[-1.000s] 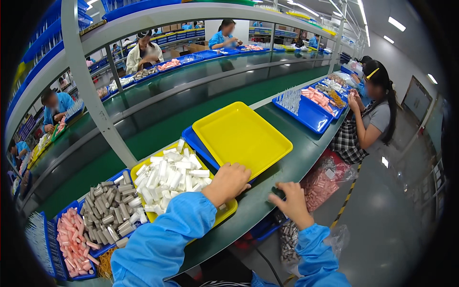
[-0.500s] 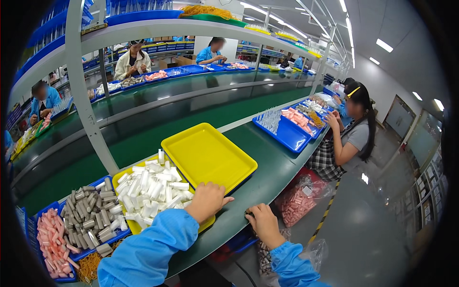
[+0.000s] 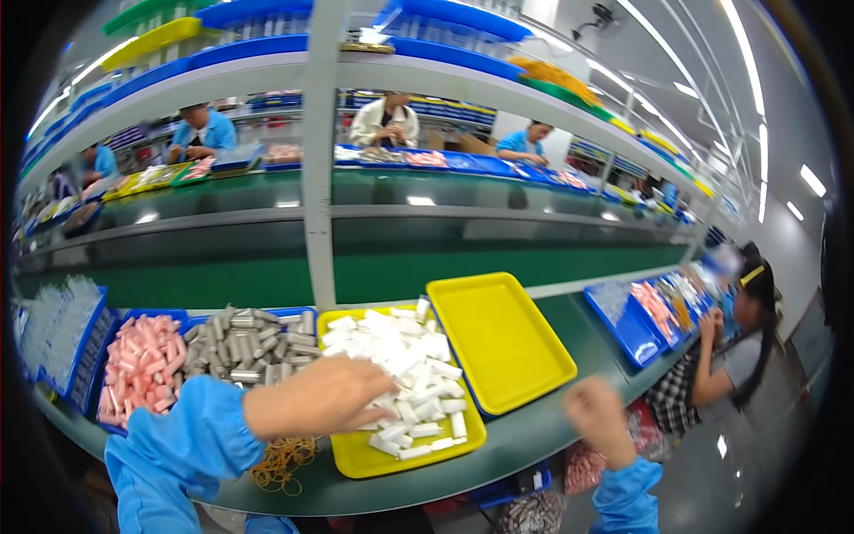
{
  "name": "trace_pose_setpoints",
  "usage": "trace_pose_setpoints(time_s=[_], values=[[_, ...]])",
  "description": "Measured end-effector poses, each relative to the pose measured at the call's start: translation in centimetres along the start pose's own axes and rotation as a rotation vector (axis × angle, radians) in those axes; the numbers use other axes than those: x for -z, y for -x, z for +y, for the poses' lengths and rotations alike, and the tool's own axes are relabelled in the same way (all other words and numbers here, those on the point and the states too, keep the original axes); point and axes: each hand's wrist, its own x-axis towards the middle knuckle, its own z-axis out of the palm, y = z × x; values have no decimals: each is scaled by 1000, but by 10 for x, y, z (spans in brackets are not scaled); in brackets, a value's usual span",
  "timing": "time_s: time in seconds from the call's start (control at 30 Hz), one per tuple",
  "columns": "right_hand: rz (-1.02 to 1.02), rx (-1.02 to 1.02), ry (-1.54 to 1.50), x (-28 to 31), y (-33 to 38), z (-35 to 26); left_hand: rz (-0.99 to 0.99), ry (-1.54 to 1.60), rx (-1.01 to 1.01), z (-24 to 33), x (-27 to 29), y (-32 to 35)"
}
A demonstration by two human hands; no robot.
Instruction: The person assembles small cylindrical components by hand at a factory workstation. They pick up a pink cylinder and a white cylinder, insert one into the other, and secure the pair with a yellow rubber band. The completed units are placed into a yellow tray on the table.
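Observation:
My left hand (image 3: 322, 397) reaches across the left edge of a yellow tray (image 3: 356, 466) heaped with short white cylinders (image 3: 411, 360). Its thumb and fingers are slightly apart over the nearest cylinders, and I see nothing held. My right hand (image 3: 598, 416) is raised at the right, apart from a second yellow tray (image 3: 511, 351) whose bare bottom shows. Its fingers are curled in and blurred by motion, so whatever they hold is hidden. Left of the white pieces lie grey cylinders (image 3: 245, 343) and pink cylinders (image 3: 142, 360) in blue trays.
Yellow rubber bands (image 3: 283, 463) lie below the grey pieces. A blue tray of clear parts (image 3: 62, 325) stands far left. A white post (image 3: 318, 178) rises behind the trays to an overhead shelf. At right, a seated person (image 3: 734, 343) works beside blue trays (image 3: 636, 343). Bagged pieces (image 3: 532, 513) sit below the table.
The view has swung left, so the scene sits farther right. My left hand has moved from the tray's right side to its left edge. My right hand has lifted off the table edge.

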Motion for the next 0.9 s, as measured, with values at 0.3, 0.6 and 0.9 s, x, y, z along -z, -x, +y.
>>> trace_pose_setpoints(time_s=[0.3, 0.6, 0.9], values=[[71, 251, -138, -143, -257, 61, 51, 125, 187, 46, -5, 131], [-436, 92, -219, -275, -210, -63, 131, 23, 764, 87, -11, 263], [-84, 9, -236, -204, -93, -7, 405, -54, 684, 92, -46, 276]])
